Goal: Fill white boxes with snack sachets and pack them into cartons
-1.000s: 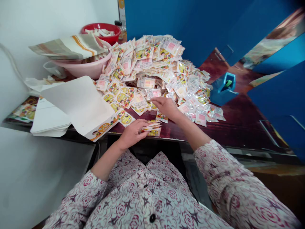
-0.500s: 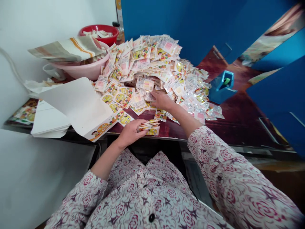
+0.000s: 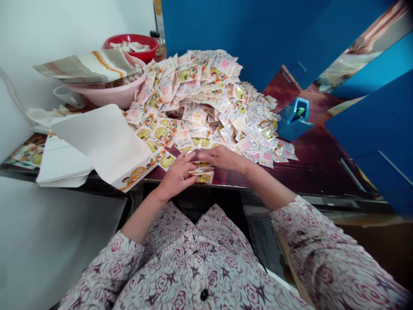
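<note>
My left hand (image 3: pixel 178 175) is closed around the left side of a small stack of packets (image 3: pixel 204 176) at the table's front edge. From the right, my right hand (image 3: pixel 222 158) reaches over the top of that stack, its fingers together and close to my left fingertips. Whether a packet lies under the right fingers is hidden. Just beyond both hands spreads a large heap of packets (image 3: pixel 196 92), small flat sachets printed in yellow and pink. One loose sachet (image 3: pixel 165 159) lies left of my hands, beside the flap of an open white carton (image 3: pixel 106 137).
Flat white cards (image 3: pixel 64 165) lie at the left. Behind them stand a pink basin (image 3: pixel 119 95) with a striped cloth over it, a white cup (image 3: pixel 69 97) and a red basin (image 3: pixel 146 55). A blue tape dispenser (image 3: pixel 293 120) and blue panels (image 3: pixel 245 34) are at the right.
My right hand has come back from the heap towards me and now rests over the stack in my left hand. My left hand has stayed near the table edge, its fingers now spread further over the stack.
</note>
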A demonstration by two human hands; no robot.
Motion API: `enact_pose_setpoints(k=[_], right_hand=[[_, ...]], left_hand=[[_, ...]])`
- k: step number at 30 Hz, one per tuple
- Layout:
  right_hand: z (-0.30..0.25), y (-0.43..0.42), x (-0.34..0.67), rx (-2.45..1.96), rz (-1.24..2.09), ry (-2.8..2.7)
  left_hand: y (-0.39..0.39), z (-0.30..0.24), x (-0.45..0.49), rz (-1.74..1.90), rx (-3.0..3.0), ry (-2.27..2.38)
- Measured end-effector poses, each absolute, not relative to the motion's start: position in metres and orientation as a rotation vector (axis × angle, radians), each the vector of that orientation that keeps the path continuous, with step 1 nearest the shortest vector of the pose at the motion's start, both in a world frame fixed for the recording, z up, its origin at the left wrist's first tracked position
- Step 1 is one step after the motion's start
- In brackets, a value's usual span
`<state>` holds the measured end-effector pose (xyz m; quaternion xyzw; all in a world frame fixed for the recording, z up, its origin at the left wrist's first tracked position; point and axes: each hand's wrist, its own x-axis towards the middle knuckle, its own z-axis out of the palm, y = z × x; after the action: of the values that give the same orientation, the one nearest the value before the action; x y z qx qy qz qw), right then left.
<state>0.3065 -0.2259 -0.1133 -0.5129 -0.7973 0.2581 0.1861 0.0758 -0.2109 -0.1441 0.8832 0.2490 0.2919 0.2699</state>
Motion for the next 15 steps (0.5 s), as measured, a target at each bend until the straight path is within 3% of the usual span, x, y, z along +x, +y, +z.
enact_pose_setpoints(k=[9, 15], right_hand=[[-0.118, -0.205, 0.343, -1.689, 0.084, -2.742], [-0.104, -0.198, 0.342, -1.757, 0.085, -2.776]], left_hand=[[-0.215, -0.135, 0.078, 0.601, 2.184, 0.872], [-0.215, -0.133, 0.077, 0.527, 2.214, 0.872]])
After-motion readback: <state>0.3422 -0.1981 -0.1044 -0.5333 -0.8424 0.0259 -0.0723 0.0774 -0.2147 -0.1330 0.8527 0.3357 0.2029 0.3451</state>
